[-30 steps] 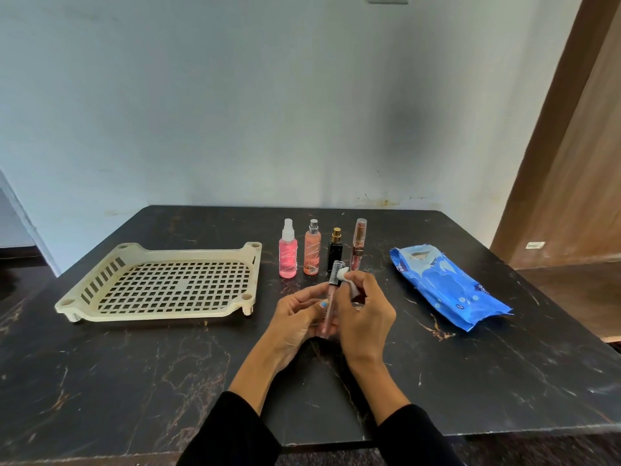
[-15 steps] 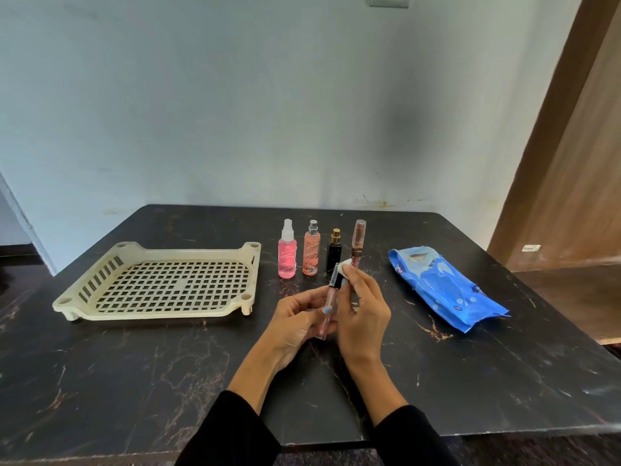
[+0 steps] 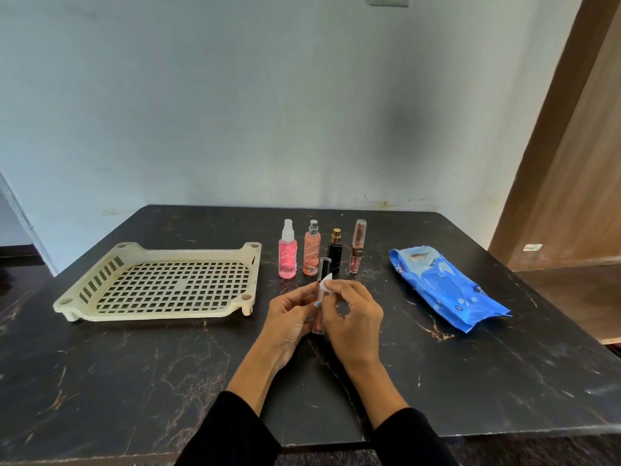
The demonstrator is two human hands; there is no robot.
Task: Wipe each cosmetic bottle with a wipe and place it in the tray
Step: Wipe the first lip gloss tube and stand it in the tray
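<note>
A cream slotted tray [image 3: 161, 284] sat at the left of the dark marbled desk [image 3: 134, 381]. Behind the hands stood a pink spray bottle [image 3: 287, 253], a peach spray bottle [image 3: 312, 252], a small black bottle [image 3: 335, 250] and a lip gloss [image 3: 358, 247]. The left hand [image 3: 289, 317] gripped a slim clear tube [image 3: 321, 299] upright, while the right hand [image 3: 353, 317] pinched a white wipe [image 3: 326, 284] against its upper part. A blue wipes pack [image 3: 443, 287] lay at right.

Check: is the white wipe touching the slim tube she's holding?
Touching. The head view shows the right hand pressing the white wipe against the upper part of the slim tube, no gap between them; the left hand holds the tube lower down.
</note>
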